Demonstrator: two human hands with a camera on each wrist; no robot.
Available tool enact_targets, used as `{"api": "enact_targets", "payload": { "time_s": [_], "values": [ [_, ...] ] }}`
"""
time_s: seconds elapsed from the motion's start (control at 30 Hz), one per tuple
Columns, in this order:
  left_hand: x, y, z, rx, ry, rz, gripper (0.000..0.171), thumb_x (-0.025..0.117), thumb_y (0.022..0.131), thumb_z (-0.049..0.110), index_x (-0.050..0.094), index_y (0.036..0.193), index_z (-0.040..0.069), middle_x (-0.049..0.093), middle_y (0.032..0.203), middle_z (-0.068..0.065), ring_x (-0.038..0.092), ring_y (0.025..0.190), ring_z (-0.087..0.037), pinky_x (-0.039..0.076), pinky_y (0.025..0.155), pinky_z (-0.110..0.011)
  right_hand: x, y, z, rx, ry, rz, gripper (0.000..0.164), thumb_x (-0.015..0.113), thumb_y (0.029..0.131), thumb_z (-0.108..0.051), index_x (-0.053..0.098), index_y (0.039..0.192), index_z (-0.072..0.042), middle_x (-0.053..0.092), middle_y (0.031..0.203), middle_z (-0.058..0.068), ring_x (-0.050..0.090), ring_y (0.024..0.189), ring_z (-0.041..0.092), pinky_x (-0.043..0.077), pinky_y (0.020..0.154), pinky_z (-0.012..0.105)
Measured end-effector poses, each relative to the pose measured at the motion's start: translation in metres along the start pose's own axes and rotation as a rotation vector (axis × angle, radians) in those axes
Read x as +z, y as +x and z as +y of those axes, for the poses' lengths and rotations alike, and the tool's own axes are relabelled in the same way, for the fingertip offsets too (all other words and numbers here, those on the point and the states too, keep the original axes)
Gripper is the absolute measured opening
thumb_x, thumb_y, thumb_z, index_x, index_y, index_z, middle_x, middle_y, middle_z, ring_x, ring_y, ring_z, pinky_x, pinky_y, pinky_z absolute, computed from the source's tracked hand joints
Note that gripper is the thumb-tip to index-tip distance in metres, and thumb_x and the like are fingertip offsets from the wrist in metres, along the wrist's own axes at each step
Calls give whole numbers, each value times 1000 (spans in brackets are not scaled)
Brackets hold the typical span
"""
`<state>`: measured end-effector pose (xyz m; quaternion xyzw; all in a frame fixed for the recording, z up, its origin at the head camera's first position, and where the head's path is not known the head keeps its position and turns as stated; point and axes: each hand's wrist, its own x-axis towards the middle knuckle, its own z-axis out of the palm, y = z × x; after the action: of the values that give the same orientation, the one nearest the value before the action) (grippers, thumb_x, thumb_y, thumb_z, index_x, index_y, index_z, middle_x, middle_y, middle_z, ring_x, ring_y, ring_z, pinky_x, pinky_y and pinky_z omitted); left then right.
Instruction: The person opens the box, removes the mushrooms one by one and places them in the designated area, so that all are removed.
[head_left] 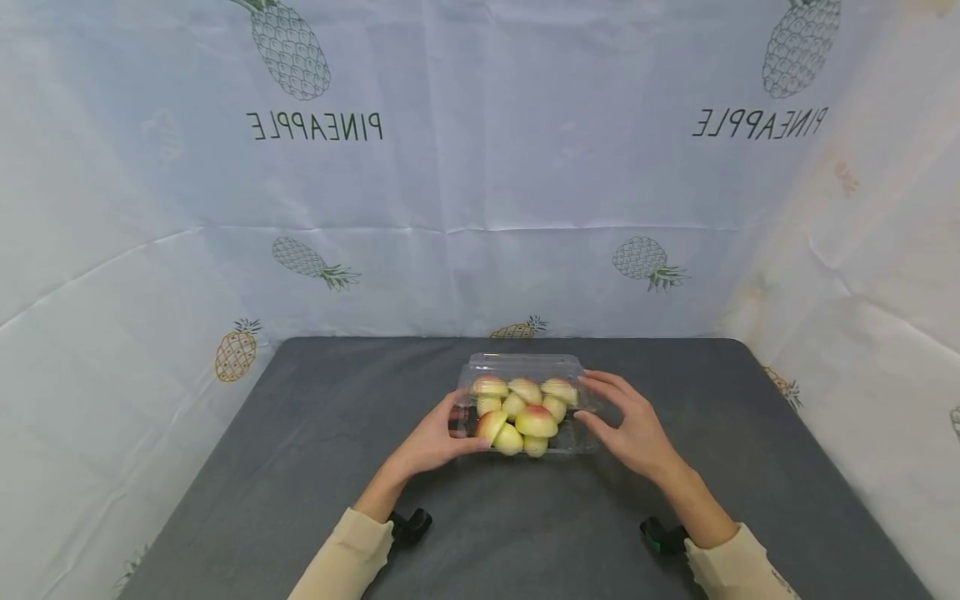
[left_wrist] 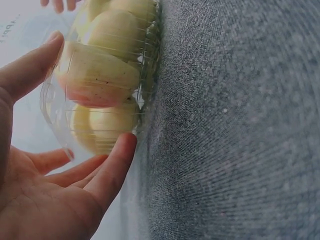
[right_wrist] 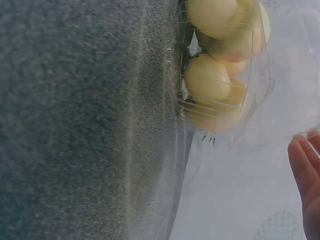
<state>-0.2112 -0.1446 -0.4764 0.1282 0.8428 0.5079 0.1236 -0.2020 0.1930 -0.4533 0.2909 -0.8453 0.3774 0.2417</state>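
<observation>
A clear plastic clamshell box (head_left: pixel 577 439) sits on the dark table, its see-through lid (right_wrist: pixel 295 70) tilted up at the back. Inside lie several mushroom-shaped pieces (head_left: pixel 536 421), yellow with a red blush; their exact kind is unclear. My left hand (head_left: pixel 429 440) grips the box's left end, thumb and fingers spread around its corner. In the left wrist view the same hand (left_wrist: pixel 55 200) has fingertips against the ribbed wall. At the right end, my right hand (head_left: pixel 633 429) holds the lid's edge between fingers and thumb; the right wrist view shows only its fingertips there.
A dark grey cloth covers the table (head_left: pixel 315 483). Behind and at both sides hangs a white curtain (head_left: pixel 480 175) printed with pineapples. Black straps with small devices (head_left: pixel 411 527) sit at both wrists, below the cream sleeves.
</observation>
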Motion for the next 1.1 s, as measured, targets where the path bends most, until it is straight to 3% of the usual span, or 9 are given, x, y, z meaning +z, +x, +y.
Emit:
{"api": "enact_targets", "payload": {
  "time_s": [0.13,0.23,0.4,0.53,0.7,0.93,1.1],
  "values": [
    [0,1,0,4,-10,-1,99,84,85,38,26,160,11,39,154,-19,51,133,-39,56,94,-48,-2,3,0,6,9,10,53,84,82,-2,66,132,-3,61,135,13,60,119,32,54,87,48],
    [1,1,0,9,-26,-2,98,84,86,35,26,159,8,39,153,-19,50,134,-39,55,96,-48,-3,6,0,17,32,24,52,83,82,-1,66,132,-2,62,134,12,62,115,30,56,88,37],
    [2,0,0,23,-26,-2,98,84,87,32,24,160,7,37,156,-20,46,137,-39,53,99,-49,-4,11,-1,55,111,52,54,82,82,4,65,133,-1,62,132,16,63,115,33,49,98,16],
    [3,-1,1,26,-20,-11,100,83,87,35,22,161,7,33,159,-19,44,139,-38,52,101,-49,-5,14,-2,70,147,77,55,81,81,8,64,133,0,62,130,18,62,115,34,44,99,10],
    [3,-3,-1,30,-27,-24,101,82,87,37,20,162,8,32,160,-19,45,138,-38,52,99,-51,-5,18,-1,135,179,82,49,78,86,6,64,133,1,63,129,18,62,115,30,47,98,13],
    [4,-3,-1,26,-39,-26,101,83,87,39,21,161,11,33,159,-18,47,137,-36,52,99,-49,-6,25,3,209,305,123,40,74,91,3,65,131,0,63,127,17,59,114,5,50,98,20],
    [2,-4,-1,16,-46,-29,100,83,86,38,22,161,12,34,158,-19,48,136,-37,52,99,-50,-9,34,-2,226,380,160,36,71,91,8,64,126,7,62,124,23,61,113,6,52,98,23]
  ]
}}
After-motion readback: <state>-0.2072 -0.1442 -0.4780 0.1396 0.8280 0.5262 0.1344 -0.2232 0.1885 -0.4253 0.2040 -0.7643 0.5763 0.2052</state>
